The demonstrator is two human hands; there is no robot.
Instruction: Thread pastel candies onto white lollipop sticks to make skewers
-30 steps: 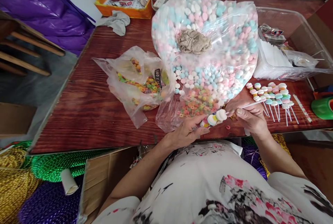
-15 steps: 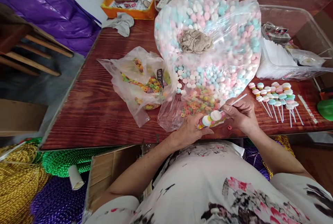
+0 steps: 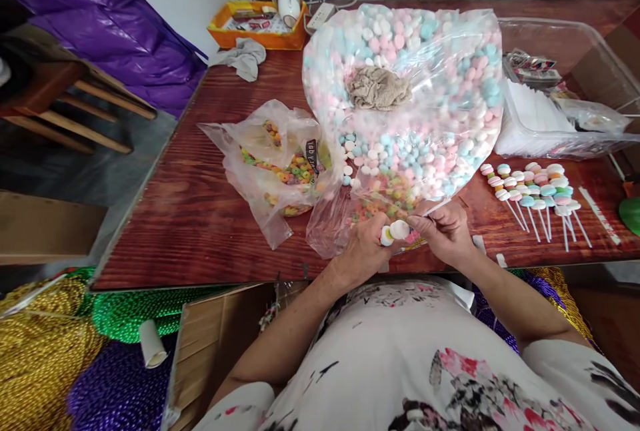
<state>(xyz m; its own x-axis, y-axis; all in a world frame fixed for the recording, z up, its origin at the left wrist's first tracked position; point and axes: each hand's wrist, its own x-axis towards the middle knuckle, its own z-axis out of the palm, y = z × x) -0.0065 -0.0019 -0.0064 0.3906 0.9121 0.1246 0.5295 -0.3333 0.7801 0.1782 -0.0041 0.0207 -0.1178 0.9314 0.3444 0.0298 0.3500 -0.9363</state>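
Observation:
My left hand (image 3: 364,244) is closed around a candy skewer (image 3: 399,230), with white round candies showing beyond the fingers. The fingers of my right hand (image 3: 447,232) pinch the skewer's other end, where a white stick (image 3: 440,205) pokes up past them. Colourful wrapping or candy shows between the hands, partly hidden by fingers. Just behind the hands lies a clear bag of ring-shaped candies (image 3: 383,194). A large clear bag of pastel round candies (image 3: 450,131) sits beyond it, with a crumpled brown cloth (image 3: 379,89) on top.
Left of the hands lies an open bag of coloured rings (image 3: 295,167). Several candy skewers (image 3: 543,184) rest at the right, near a paper strip (image 3: 599,214). Behind them stands a clear plastic bin (image 3: 565,25). An orange tray (image 3: 255,37) and grey cloth (image 3: 245,57) are at the back left.
My right hand has moved left, closer to my left hand, and the stick's tip sits lower. Small white scraps now show beside my right wrist. The whole view has shifted slightly.

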